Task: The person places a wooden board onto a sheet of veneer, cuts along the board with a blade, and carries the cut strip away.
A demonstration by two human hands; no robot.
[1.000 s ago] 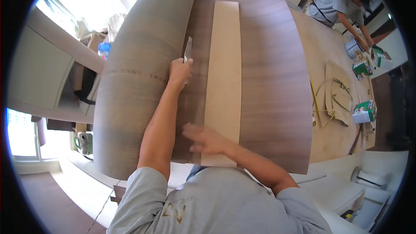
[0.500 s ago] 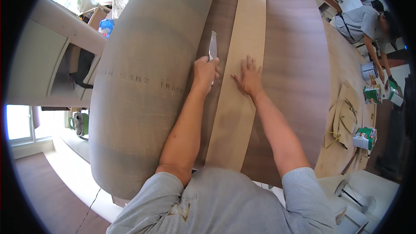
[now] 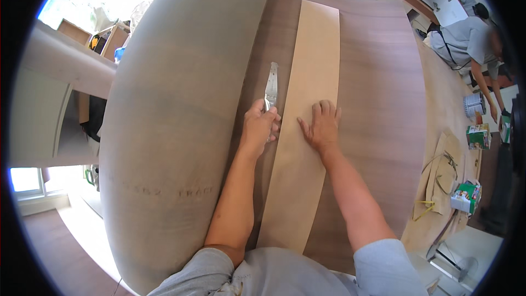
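Observation:
A long pale wooden strip (image 3: pixel 304 66) lies on a wide sheet of brown laminate (image 3: pixel 378 104), whose left part is rolled over into a big grey-backed curl (image 3: pixel 164 104). My left hand (image 3: pixel 260 127) is closed round a silver blade tool (image 3: pixel 272 82), pointing away from me just left of the strip, beside the curl. My right hand (image 3: pixel 322 123) lies flat on the strip with its fingers apart.
A co-worker (image 3: pixel 463 44) bends at the right over a paint can (image 3: pixel 472 107) and green boxes (image 3: pixel 478 137). Folded kraft paper (image 3: pixel 444 170) and another box (image 3: pixel 464 196) lie on the board beside the laminate. Cabinets (image 3: pixel 41 120) stand at the left.
My right hand has moved up from near my body and now rests spread on the strip. My left hand still holds the tool, now a little farther right.

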